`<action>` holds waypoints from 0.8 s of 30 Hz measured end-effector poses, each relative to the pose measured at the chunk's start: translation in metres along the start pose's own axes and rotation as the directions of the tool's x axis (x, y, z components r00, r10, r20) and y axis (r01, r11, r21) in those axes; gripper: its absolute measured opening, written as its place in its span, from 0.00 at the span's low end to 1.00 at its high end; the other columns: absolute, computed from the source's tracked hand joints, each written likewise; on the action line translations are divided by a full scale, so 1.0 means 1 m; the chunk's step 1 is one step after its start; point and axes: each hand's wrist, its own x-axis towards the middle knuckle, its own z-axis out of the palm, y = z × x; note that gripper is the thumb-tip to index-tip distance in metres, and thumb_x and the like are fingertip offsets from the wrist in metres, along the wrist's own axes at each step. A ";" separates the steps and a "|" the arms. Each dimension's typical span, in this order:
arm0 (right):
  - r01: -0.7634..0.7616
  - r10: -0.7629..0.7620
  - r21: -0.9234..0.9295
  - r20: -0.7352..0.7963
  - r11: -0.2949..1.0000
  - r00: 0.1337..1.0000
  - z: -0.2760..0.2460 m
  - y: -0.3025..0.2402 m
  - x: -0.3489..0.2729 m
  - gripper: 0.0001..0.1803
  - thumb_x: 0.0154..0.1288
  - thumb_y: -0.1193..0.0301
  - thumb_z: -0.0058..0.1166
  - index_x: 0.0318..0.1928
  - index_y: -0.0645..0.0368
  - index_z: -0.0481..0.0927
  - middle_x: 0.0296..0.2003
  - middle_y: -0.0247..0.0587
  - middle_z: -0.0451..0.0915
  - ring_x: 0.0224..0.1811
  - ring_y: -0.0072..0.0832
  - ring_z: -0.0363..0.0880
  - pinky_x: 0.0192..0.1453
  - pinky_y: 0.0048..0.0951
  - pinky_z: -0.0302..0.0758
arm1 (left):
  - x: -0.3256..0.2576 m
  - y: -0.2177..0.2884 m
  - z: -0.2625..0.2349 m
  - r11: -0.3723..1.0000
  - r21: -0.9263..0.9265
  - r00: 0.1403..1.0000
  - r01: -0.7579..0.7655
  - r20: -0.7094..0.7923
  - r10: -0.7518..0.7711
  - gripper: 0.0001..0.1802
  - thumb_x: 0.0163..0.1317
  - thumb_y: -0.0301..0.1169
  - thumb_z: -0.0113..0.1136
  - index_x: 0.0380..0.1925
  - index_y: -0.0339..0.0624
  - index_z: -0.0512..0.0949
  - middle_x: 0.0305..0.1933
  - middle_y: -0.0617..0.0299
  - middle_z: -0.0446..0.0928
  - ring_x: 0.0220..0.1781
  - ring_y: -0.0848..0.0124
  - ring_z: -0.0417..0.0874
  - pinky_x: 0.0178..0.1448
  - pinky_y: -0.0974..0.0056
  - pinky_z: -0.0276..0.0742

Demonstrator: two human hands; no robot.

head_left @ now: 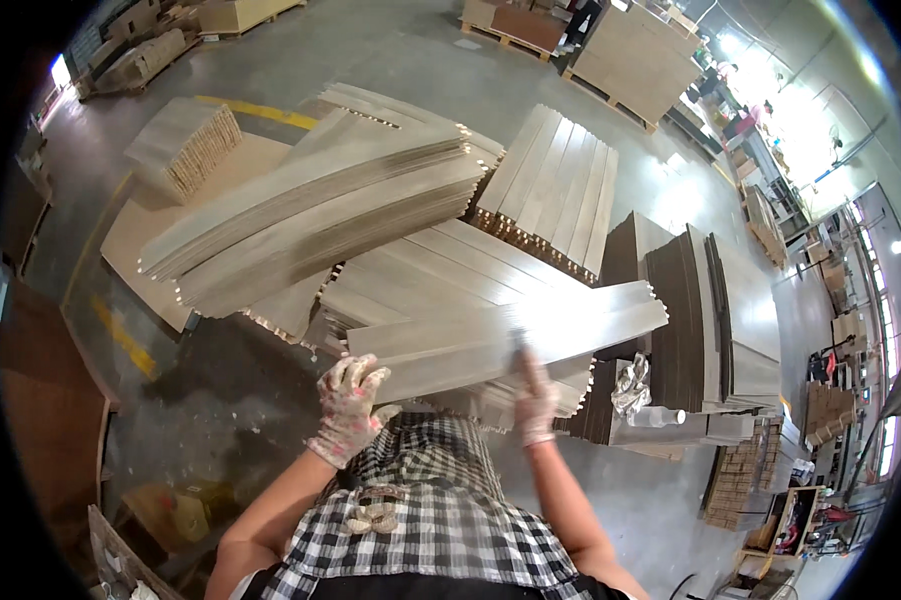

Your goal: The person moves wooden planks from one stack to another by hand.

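Note:
A wide grey plank (430, 352) lies slantwise across the top of a stack of similar planks (410, 275) in front of me. My left hand (348, 408), in a whitish glove with pinkish marks, is at the plank's near left corner. Its fingers bend over the top face and the thumb sits by the front edge. My right hand (536, 402), gloved too and smeared by motion, reaches over the plank's front edge at mid-length. A small dark thing (518, 340) shows at its fingertips, too blurred to name.
Fanned plank piles (320, 215) rise at the left, and another stack (555, 185) lies beyond. Upright dark-edged panels (745, 310) stand at the right, near a clear bottle (656, 416) and crumpled plastic wrap (630, 385). A brown board (45, 400) stands far left.

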 end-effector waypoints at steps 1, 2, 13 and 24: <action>-0.269 0.267 0.046 0.037 0.962 0.963 -0.024 -0.009 0.012 0.46 0.47 0.89 0.41 0.69 0.43 0.62 0.58 0.42 0.75 0.31 0.26 0.81 0.29 0.30 0.74 | -0.009 -0.011 -0.002 0.998 -0.031 0.999 0.052 0.006 -0.052 0.29 0.40 0.40 0.72 0.45 0.48 0.75 0.52 0.58 0.70 0.57 0.56 0.68 0.60 0.49 0.63; -0.222 0.223 0.021 -0.086 0.975 0.971 -0.024 -0.005 0.009 0.40 0.52 0.88 0.42 0.66 0.44 0.67 0.44 0.45 0.80 0.23 0.25 0.75 0.24 0.31 0.72 | -0.017 -0.017 -0.003 0.993 -0.072 0.996 0.091 0.025 -0.089 0.30 0.40 0.37 0.73 0.46 0.47 0.75 0.52 0.56 0.70 0.57 0.56 0.69 0.61 0.50 0.64; 0.101 -0.093 0.152 -0.057 0.983 0.994 0.053 -0.074 -0.038 0.28 0.61 0.79 0.52 0.63 0.50 0.71 0.47 0.37 0.83 0.29 0.18 0.80 0.31 0.24 0.75 | -0.032 -0.051 0.012 0.839 -0.542 0.992 0.040 -0.082 -0.100 0.29 0.47 0.35 0.73 0.47 0.39 0.71 0.52 0.51 0.69 0.54 0.55 0.72 0.56 0.57 0.71; 0.114 -0.132 0.298 0.043 0.948 0.990 0.068 -0.117 -0.052 0.29 0.62 0.83 0.46 0.64 0.51 0.68 0.49 0.45 0.81 0.35 0.24 0.83 0.36 0.25 0.79 | -0.056 -0.060 0.032 0.277 -0.948 0.931 0.155 0.046 -0.363 0.16 0.53 0.22 0.66 0.39 0.39 0.70 0.43 0.61 0.73 0.45 0.71 0.76 0.49 0.66 0.74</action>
